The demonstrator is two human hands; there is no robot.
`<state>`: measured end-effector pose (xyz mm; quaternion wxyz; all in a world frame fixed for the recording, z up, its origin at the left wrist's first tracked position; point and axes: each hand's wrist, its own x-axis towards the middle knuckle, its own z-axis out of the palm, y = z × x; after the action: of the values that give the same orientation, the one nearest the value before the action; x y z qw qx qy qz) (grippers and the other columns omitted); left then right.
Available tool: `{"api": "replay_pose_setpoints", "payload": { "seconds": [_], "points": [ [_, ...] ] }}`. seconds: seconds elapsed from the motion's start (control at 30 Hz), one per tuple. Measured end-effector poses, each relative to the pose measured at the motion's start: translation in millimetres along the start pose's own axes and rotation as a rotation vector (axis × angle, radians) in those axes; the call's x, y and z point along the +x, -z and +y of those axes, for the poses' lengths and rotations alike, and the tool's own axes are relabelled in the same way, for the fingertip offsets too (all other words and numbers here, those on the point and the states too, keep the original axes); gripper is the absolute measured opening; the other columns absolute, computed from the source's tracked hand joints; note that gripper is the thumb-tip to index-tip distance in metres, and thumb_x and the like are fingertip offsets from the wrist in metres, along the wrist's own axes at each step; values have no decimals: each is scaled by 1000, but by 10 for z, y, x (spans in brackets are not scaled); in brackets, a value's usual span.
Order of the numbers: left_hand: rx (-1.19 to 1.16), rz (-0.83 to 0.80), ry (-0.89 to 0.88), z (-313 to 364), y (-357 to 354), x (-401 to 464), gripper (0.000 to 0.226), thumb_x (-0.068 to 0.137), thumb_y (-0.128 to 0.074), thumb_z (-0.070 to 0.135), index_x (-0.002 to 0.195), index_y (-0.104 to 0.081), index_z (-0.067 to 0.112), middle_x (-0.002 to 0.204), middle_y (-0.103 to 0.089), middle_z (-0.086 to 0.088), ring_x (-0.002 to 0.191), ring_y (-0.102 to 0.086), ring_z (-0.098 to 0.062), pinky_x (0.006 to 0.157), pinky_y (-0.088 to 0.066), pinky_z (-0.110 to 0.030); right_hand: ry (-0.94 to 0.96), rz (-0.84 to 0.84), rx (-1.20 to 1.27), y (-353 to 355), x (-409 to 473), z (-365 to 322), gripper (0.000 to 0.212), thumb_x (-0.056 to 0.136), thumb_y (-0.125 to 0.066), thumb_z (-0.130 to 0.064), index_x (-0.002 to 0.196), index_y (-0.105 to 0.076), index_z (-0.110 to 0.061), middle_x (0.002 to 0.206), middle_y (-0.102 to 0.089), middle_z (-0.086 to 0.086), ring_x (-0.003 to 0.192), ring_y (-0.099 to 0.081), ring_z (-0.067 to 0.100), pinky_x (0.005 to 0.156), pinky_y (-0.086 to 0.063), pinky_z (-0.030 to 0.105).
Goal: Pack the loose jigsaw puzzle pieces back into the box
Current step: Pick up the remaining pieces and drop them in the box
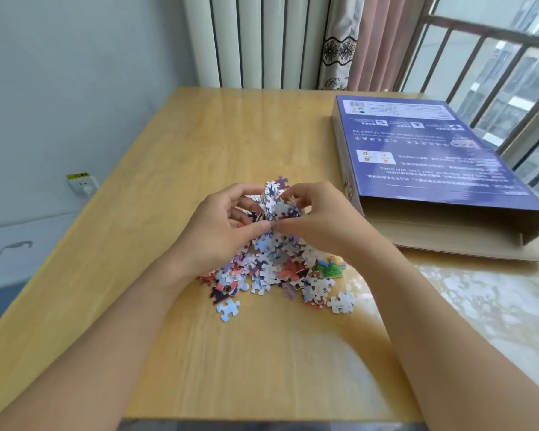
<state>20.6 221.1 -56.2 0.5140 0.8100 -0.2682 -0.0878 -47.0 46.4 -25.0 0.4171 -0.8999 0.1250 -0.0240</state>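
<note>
Head view: I'm cupping my left hand (pixel 221 225) and right hand (pixel 318 219) closed around a clump of puzzle pieces (pixel 276 200), scooping it off the pile (pixel 271 269) because the box (pixel 442 169) is lying open-mouthed at two o'clock.

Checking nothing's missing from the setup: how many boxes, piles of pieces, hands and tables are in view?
Box: 1
Pile of puzzle pieces: 1
Hands: 2, left hand and right hand
Table: 1
Total: 5
</note>
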Motion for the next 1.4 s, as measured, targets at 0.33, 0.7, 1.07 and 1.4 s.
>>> {"api": "replay_pose_setpoints", "payload": {
  "seconds": [0.33,0.7,1.07,1.4],
  "points": [
    [-58,100,26,255,-67,-25,13,91,-68,13,94,-72,25,84,-71,8,54,-58,-8,51,-47,-21,-220,16,681,161,-199,-59,14,86,-74,-10,97,-75,-2,98,-74,23,79,-72,28,68,-62,37],
    [-248,56,-21,924,-618,52,9,90,-67,4,98,-71,7,84,-69,-5,63,-66,-14,59,-57,-26,-500,179,1121,865,-565,461,20,86,-73,-9,102,-65,-1,96,-71,19,75,-67,24,52,-56,24],
    [180,-20,-212,1105,-1572,277,13,87,-70,7,99,-71,11,86,-72,-4,69,-69,-15,74,-60,-35,-564,286,1166,1380,-756,864,45,91,-70,-15,127,-47,-1,121,-53,22,93,-69,38,82,-62,41],
    [528,-135,-401,954,-1590,163,52,82,-64,63,118,-66,25,116,-65,10,102,-62,-9,90,-52,-33,-456,345,1023,1460,-792,1048,41,92,-61,-16,131,-49,-11,131,-54,10,111,-60,30,96,-54,44]
  ]
}}
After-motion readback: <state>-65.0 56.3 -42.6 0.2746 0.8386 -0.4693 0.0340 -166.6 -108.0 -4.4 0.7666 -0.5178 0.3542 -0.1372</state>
